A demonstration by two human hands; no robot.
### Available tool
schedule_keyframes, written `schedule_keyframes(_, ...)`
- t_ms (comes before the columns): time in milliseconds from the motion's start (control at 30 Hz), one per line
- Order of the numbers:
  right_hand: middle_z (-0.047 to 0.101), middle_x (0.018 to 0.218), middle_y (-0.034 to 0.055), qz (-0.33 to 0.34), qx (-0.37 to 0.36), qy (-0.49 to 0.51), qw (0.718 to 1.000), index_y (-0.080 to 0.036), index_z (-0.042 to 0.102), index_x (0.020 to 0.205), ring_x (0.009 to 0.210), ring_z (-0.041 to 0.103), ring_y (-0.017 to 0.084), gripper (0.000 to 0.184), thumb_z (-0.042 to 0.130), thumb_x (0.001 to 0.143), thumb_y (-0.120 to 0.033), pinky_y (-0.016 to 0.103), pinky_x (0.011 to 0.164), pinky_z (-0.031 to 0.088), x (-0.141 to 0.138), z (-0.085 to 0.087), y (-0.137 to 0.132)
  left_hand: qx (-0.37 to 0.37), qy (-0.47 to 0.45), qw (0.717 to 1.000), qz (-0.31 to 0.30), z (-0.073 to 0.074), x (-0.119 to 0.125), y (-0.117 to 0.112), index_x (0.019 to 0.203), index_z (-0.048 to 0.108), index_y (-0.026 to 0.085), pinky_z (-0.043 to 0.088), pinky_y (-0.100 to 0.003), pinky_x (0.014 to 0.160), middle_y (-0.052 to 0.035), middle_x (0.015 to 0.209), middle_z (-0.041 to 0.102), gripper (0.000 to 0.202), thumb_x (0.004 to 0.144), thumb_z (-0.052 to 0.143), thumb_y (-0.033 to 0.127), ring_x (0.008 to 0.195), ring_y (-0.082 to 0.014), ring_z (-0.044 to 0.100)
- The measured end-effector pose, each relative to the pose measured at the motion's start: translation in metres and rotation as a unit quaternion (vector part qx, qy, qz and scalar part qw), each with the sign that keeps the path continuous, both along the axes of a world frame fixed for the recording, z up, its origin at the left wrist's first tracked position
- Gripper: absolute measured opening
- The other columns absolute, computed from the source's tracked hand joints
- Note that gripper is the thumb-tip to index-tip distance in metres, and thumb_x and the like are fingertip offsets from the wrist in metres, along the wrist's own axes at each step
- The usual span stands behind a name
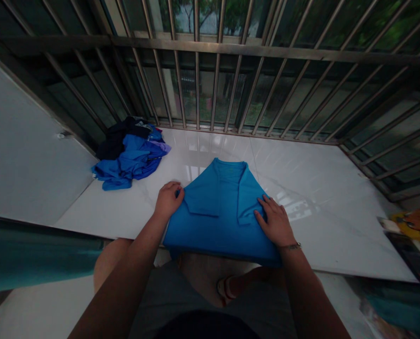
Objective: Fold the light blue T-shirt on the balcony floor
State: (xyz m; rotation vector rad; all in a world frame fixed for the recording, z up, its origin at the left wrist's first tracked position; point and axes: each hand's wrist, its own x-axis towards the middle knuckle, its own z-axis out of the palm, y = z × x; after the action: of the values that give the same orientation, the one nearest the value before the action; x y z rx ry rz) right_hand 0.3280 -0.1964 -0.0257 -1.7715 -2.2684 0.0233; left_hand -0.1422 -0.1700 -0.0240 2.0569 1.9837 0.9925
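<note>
A bright blue shirt (220,212) lies on the white marble ledge (319,197), its sleeves folded inward and its lower hem hanging over the front edge. My left hand (168,200) is closed on the shirt's left edge, fingers curled around the fabric. My right hand (275,221) lies flat on the shirt's right folded side, fingers stretched out and pressing down. A thin bracelet sits on my right wrist.
A heap of blue and dark clothes (130,153) lies at the ledge's back left corner. Metal window bars (210,70) close off the back and right. A white wall panel (22,155) stands at left. Colourful items (416,223) sit at far right.
</note>
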Motion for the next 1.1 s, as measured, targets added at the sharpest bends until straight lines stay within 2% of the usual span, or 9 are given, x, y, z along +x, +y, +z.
schedule_keyframes(567, 0.057, 0.177, 0.0141, -0.005, -0.007, 0.000, 1.000, -0.022, 0.064, 0.164, 0.164, 0.052, 0.039, 0.060, 0.045, 0.117, -0.055, 0.069, 0.134, 0.042, 0.000, 0.000, -0.001, 0.006, -0.001, 1.000, -0.002, -0.001, -0.003, -0.003, 0.094, 0.076, 0.026, 0.060, -0.052, 0.115, -0.0114, 0.130, 0.082, 0.022, 0.104, 0.059, 0.037, 0.120, -0.0328, 0.076)
schedule_keyframes(667, 0.057, 0.176, 0.0144, -0.006, -0.006, 0.006, 1.000, -0.023, 0.065, 0.164, 0.164, 0.052, 0.039, 0.060, 0.046, 0.117, -0.055, 0.069, 0.133, 0.042, -0.002, 0.002, -0.002, -0.010, 0.036, 0.999, 0.010, 0.004, 0.003, 0.002, 0.093, 0.076, 0.026, 0.062, -0.052, 0.109, -0.0127, 0.116, 0.082, 0.021, 0.103, 0.060, 0.036, 0.112, -0.0340, 0.076)
schedule_keyframes(767, 0.057, 0.177, 0.0146, -0.009, -0.009, 0.012, 1.000, -0.023, 0.064, 0.164, 0.164, 0.052, 0.040, 0.059, 0.045, 0.117, -0.052, 0.070, 0.133, 0.041, -0.004, 0.005, -0.003, -0.069, 0.072, 0.995, 0.024, 0.016, 0.025, 0.030, 0.096, 0.079, 0.023, 0.061, -0.054, 0.105, -0.0160, 0.105, 0.078, 0.025, 0.104, 0.060, 0.037, 0.108, -0.0375, 0.074)
schedule_keyframes(900, 0.056, 0.178, 0.0144, -0.016, -0.028, 0.010, 0.999, -0.023, 0.063, 0.165, 0.166, 0.049, 0.038, 0.057, 0.047, 0.117, -0.048, 0.069, 0.135, 0.039, -0.007, 0.010, -0.003, -0.115, 0.041, 0.993, 0.006, 0.033, 0.076, 0.102, 0.121, 0.081, 0.018, 0.056, -0.049, 0.116, -0.0179, 0.130, 0.077, 0.032, 0.107, 0.060, 0.037, 0.127, -0.0354, 0.071)
schedule_keyframes(967, 0.055, 0.178, 0.0145, -0.019, -0.039, 0.012, 0.999, -0.022, 0.063, 0.165, 0.167, 0.048, 0.038, 0.056, 0.049, 0.116, -0.046, 0.069, 0.136, 0.038, -0.009, 0.012, -0.003, -0.135, 0.028, 0.990, 0.011, 0.040, 0.098, 0.140, 0.131, 0.080, 0.015, 0.054, -0.050, 0.119, -0.0214, 0.141, 0.075, 0.041, 0.105, 0.066, 0.044, 0.135, -0.0378, 0.068)
schedule_keyframes(1033, 0.055, 0.179, 0.0146, -0.022, -0.044, 0.019, 0.999, -0.021, 0.063, 0.165, 0.167, 0.048, 0.039, 0.056, 0.052, 0.115, -0.044, 0.070, 0.136, 0.036, -0.010, 0.013, -0.003, -0.166, 0.015, 0.986, 0.021, 0.044, 0.112, 0.171, 0.130, 0.081, 0.014, 0.055, -0.053, 0.118, -0.0250, 0.146, 0.073, 0.050, 0.099, 0.076, 0.052, 0.140, -0.0430, 0.066)
schedule_keyframes(1100, 0.055, 0.179, 0.0143, -0.026, -0.044, 0.028, 0.998, -0.020, 0.064, 0.164, 0.167, 0.048, 0.039, 0.055, 0.053, 0.115, -0.042, 0.069, 0.137, 0.034, -0.012, 0.014, -0.004, -0.198, 0.002, 0.980, 0.029, 0.046, 0.120, 0.192, 0.121, 0.085, 0.015, 0.056, -0.055, 0.115, -0.0255, 0.142, 0.075, 0.049, 0.092, 0.085, 0.054, 0.139, -0.0462, 0.067)
